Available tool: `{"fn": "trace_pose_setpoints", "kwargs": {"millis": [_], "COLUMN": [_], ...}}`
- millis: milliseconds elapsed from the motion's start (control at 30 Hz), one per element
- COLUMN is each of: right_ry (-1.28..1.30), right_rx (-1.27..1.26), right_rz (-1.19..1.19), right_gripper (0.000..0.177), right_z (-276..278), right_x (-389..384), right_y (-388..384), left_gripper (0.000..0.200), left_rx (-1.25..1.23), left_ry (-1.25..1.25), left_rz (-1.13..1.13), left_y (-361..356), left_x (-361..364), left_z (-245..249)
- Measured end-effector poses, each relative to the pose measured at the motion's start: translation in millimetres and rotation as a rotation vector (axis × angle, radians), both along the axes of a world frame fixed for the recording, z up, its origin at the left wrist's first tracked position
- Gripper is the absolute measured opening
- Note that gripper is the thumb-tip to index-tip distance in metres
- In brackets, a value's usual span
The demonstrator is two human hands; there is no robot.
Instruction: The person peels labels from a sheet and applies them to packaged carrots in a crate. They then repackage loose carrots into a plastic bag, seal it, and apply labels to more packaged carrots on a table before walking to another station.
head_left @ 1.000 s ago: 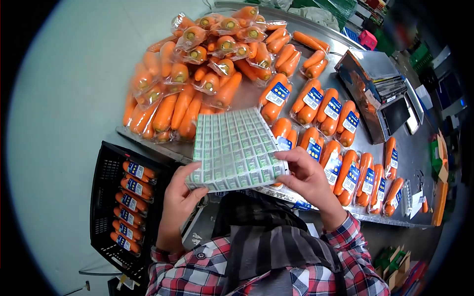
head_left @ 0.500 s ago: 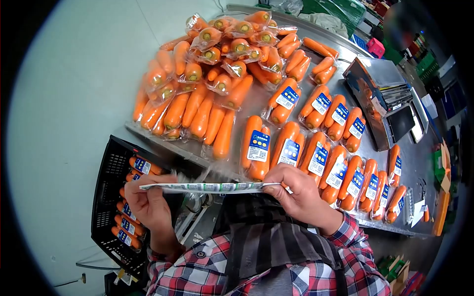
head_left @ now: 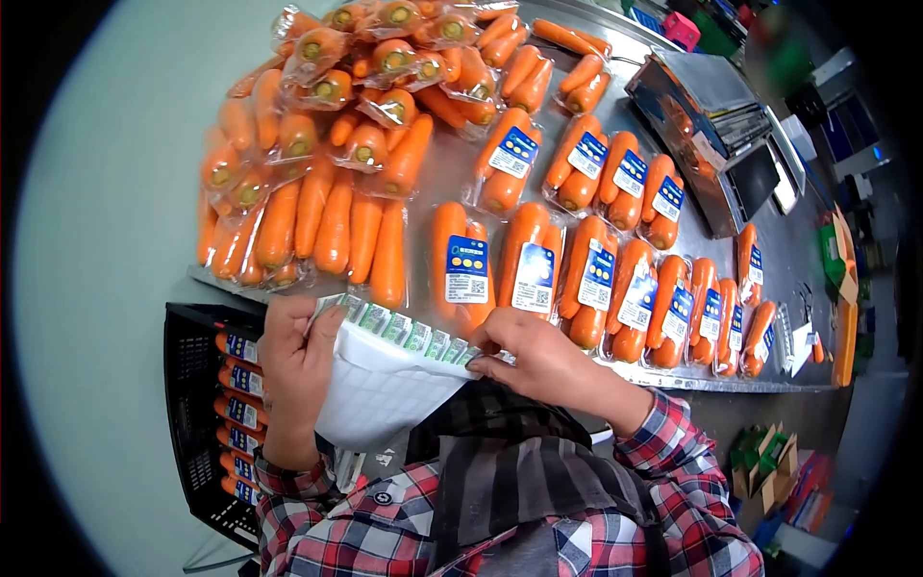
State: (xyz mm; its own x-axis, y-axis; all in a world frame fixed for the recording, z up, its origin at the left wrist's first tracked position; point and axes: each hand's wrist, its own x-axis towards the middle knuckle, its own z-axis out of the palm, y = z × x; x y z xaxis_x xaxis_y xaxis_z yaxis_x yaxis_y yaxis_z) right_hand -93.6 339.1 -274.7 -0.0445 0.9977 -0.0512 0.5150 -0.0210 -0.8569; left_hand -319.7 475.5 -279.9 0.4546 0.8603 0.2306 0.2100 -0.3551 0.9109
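My left hand (head_left: 296,361) pinches the left end of a white sheet of labels (head_left: 389,385), with a row of green-and-grey printed labels along its upper edge. At the other end, my right hand (head_left: 529,356) grips the sheet's corner between thumb and fingers. The sheet hangs bent, its white side towards me, in front of the table edge. Just beyond it lies a clear-wrapped pack of carrots (head_left: 461,255) with a blue-and-white label. Several more labelled carrot packs (head_left: 588,279) lie in rows to the right.
Unlabelled bagged carrots (head_left: 336,216) are heaped on the left of the metal table (head_left: 440,168). A black crate (head_left: 183,413) at lower left holds labelled packs. A metal box-shaped device (head_left: 697,135) stands at right, with an orange strip (head_left: 846,346) at the table's far right end.
The sheet, seen nearly edge-on before, now hangs down and shows its white side. My hands have come closer together. The view has shifted, so the table's things appear further left and higher.
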Motion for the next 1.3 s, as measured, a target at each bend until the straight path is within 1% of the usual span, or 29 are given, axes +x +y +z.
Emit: {"fn": "trace_pose_setpoints", "kwargs": {"millis": [100,133,233,267,367,400,433,500,600,633,667,700,767,800,867,900,933,967,1033,1133,1233,1267,1300], "right_ry": [-0.177,-0.123,-0.086,-0.119,0.264,0.345,0.428,0.491,0.282,-0.005,-0.285,-0.416,-0.394,-0.283,0.075,0.113,0.154,0.281,0.246,-0.006,-0.437,-0.313,-0.148], "right_rx": [0.116,-0.003,-0.037,0.01,-0.115,-0.156,-0.195,-0.269,-0.48,-0.335,-0.186,-0.209,-0.345,-0.362,-0.273,-0.179,-0.088,-0.32,-0.245,-0.238,-0.035,-0.107,-0.167], "right_rz": [-0.086,-0.076,-0.091,-0.099,-0.45,-0.606,-0.766,-0.799,-0.869,-0.752,-0.621,-0.636,-0.794,-0.845,-0.858,-0.8,-0.737,-0.705,-0.666,-0.545,-0.619,-0.545,-0.404], "right_gripper": [0.021,0.021,0.02,0.016,0.012,0.012,0.016,0.021,0.031,0.034,0.038,0.038,0.038,0.038,0.029,0.027,0.025,0.027,0.029,0.027,0.026,0.025,0.025], "right_z": [-15,-15,-31,-33,-54,-65,-75,-86,-82,-96,-123,-113,-85,-78,-112,-130,-124,-110,-119,-128,-119,-108,-97], "right_x": [-5,-5,-4,-3,12,27,46,71,83,89,98,94,84,80,84,74,57,51,42,39,40,42,41], "right_y": [-7,-10,-18,-19,-22,-17,-9,4,35,33,27,34,46,54,66,73,87,94,108,113,108,104,98], "left_gripper": [0.014,0.013,0.014,0.012,0.011,0.011,0.011,0.012,0.011,0.011,0.011,0.011,0.011,0.011,0.011,0.011,0.01,0.01,0.01,0.007,0.007,0.008,0.009], "left_rx": [-0.195,-0.263,-0.387,-0.384,-0.428,-0.403,-0.428,-0.476,-0.476,-0.477,-0.474,-0.47,-0.47,-0.475,-0.483,-0.486,-0.488,-0.493,-0.504,-0.481,-0.49,-0.489,-0.488], "left_ry": [-0.1,-0.118,-0.127,-0.111,-0.025,-0.091,-0.1,-0.11,-0.087,-0.081,-0.095,-0.108,-0.13,-0.138,-0.153,-0.16,-0.168,-0.164,-0.156,-0.168,-0.161,-0.162,-0.162], "left_rz": [-0.031,-0.036,-0.068,-0.079,-0.003,-0.036,-0.023,0.004,-0.026,-0.035,-0.038,-0.04,-0.036,-0.032,-0.027,-0.026,-0.025,-0.021,-0.015,-0.013,0.0,-0.003,-0.007], "left_y": [6,7,11,13,26,31,31,29,23,22,21,21,23,24,26,27,28,29,31,34,35,37,38], "left_x": [22,26,37,38,40,37,35,31,29,28,27,26,24,22,21,22,22,22,21,20,23,24,26], "left_z": [-20,-29,-46,-53,-71,-82,-84,-86,-79,-78,-77,-75,-76,-75,-76,-79,-79,-78,-76,-80,-77,-78,-80]}}
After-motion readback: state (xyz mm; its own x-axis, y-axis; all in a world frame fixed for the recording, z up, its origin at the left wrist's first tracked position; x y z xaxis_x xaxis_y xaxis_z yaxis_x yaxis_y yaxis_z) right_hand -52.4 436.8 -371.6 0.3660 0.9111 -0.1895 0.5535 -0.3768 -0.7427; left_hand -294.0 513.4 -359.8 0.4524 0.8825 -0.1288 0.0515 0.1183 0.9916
